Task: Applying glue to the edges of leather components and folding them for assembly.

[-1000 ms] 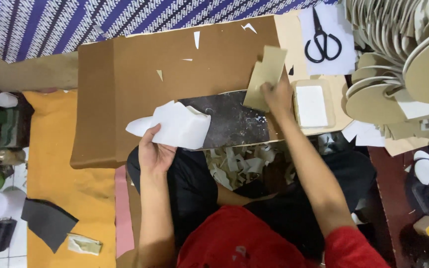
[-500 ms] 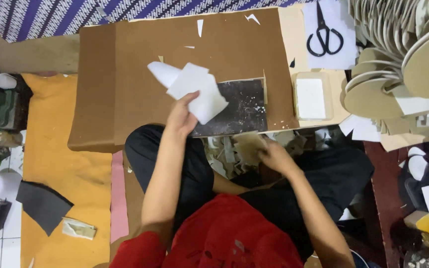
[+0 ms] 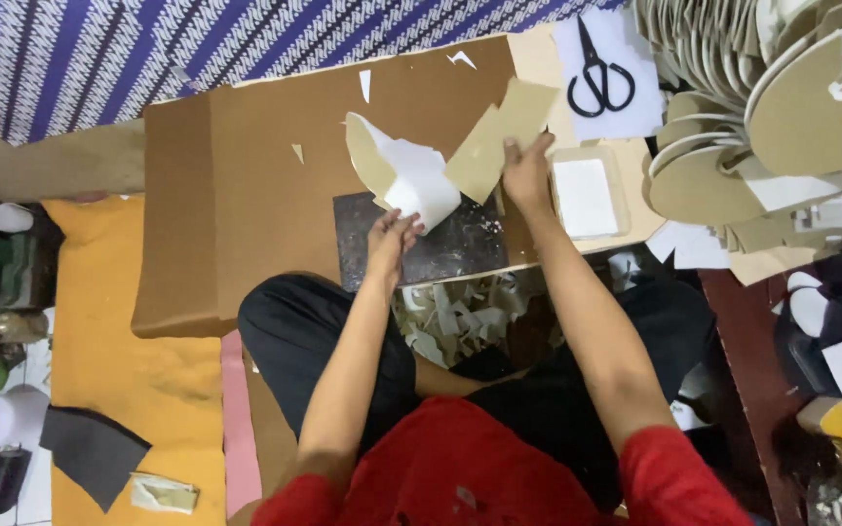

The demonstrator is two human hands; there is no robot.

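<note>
Landmark: the dark cutting mat (image 3: pixel 440 248) lay at the near edge of the brown board (image 3: pixel 246 195), just in front of the seated person's lap.
Left hand: the left hand (image 3: pixel 392 239) was over the mat's middle, fingers curled shut around the lower edge of a white sheet (image 3: pixel 416 180).
White sheet: it rose from the mat's far edge, bent and partly lifted, with a tan sole-shaped piece (image 3: pixel 363 156) behind it on its left side, touching it.
Right hand: the right hand (image 3: pixel 526 173) was just beyond the mat's far right corner, fingers closed on a tan cardboard strip (image 3: pixel 499 136).
Tan strip: tilted, running up and away from the mat toward the scissors, its lower end beside the white sheet.
Tray: a shallow pale tray (image 3: pixel 587 195) sat just right of the mat, beside the right wrist.
Scissors: black scissors (image 3: pixel 596 73) lay on white paper, well beyond the mat to the right.
Stack: tan sole cutouts (image 3: pixel 762 127) were piled far right of the mat.
Scraps: pale offcuts (image 3: pixel 455 317) lay heaped just below the mat's near edge, between the person's knees.
</note>
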